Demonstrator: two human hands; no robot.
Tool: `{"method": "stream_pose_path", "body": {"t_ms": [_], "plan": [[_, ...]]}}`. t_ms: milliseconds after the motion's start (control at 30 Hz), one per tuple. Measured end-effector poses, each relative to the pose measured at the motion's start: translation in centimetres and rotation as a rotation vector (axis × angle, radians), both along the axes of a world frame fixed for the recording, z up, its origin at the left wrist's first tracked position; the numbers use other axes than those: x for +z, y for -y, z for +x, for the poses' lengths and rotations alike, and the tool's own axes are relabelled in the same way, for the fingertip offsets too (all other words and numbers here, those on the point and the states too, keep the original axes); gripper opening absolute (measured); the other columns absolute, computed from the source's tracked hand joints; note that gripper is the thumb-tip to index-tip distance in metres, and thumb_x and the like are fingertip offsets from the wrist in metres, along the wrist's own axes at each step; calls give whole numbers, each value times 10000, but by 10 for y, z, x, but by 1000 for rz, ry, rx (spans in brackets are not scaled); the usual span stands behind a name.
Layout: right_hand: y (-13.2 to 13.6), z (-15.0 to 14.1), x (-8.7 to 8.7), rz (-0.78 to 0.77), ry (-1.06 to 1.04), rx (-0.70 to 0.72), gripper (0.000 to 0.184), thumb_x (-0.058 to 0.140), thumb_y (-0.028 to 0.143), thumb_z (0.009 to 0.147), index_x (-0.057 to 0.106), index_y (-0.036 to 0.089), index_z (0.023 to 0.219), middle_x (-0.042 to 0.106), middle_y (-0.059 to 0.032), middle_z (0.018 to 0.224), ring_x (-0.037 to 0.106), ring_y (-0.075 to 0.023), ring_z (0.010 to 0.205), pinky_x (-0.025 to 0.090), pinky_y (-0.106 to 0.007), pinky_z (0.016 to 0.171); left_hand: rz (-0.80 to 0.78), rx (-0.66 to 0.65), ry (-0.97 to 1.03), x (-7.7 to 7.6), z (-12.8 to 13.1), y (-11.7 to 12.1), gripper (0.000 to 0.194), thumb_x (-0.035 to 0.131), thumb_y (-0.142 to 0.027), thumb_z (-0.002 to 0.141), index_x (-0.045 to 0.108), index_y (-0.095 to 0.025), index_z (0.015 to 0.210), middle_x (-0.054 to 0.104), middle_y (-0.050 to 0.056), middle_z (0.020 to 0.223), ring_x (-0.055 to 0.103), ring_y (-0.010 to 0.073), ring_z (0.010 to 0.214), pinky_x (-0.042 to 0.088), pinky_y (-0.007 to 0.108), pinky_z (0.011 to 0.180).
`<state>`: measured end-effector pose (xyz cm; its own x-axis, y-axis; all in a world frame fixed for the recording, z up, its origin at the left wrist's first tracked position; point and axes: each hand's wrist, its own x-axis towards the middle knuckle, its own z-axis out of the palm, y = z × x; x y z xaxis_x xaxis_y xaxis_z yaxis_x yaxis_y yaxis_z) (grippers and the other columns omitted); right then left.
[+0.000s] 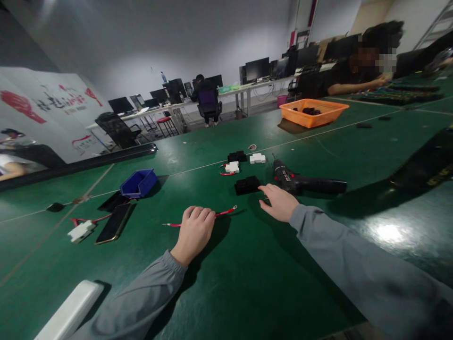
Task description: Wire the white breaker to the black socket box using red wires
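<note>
"Watching that left hand [197, 232], what are you seeing?"

"Its fingers are bunching together over the middle of a red wire [225, 213], just above the worktop [247, 293]; their tips are hiding underneath, so I cannot tell how hard they are pinching. A bare tip is poking out on one side, a metal ring end on the other."

"And the right hand [279, 202]?"

"Its thumb and forefinger are standing apart, the forefinger pointing at the edge of a black block [247, 185]. Whether it is touching, I cannot tell."

"How would they handle?"

"I'm guessing the wire is light, springy and hardly fragile; I'd be holding it near the ring for steering. The block is looking stiff and light, maybe smooth, so I'd be taking its sides."

"Any writing?"

"Red lettering is running across the white panel [46, 111], and small marks are showing on the drill [283, 174], but I'm not managing to read either."
</note>
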<state>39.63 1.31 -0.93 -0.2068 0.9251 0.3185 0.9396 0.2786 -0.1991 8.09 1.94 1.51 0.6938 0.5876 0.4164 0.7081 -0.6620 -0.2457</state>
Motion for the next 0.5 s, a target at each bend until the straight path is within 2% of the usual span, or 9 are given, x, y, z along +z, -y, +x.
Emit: {"method": "stream_pose_path", "body": {"t_ms": [133,233,500], "plan": [[-1,-5,-1,6,-1,-72,471,524,301,908,487,78,1322,590,-171,1130,600,-298,1037,520,-410,895,-1,16,-8,1,0,-1,158,498,-250,972,646,-215,1018,692,56,1002,577,220,946,381,388,820],[-2,-7,-3,23,19,-95,484,507,285,913,481,69,1345,566,-184,1125,585,-320,1048,515,-441,889,3,32,-21,0,0,-1,174,490,-271,979,647,-216,1028,692,54,1009,570,224,938,367,387,784],[12,-11,4,34,-72,137,234,628,264,852,636,184,1071,514,-129,1105,552,-285,1000,514,-457,863,2,30,-40,3,1,0,184,502,-264,977,664,-233,1058,684,52,993,555,213,913,355,380,769]]}}
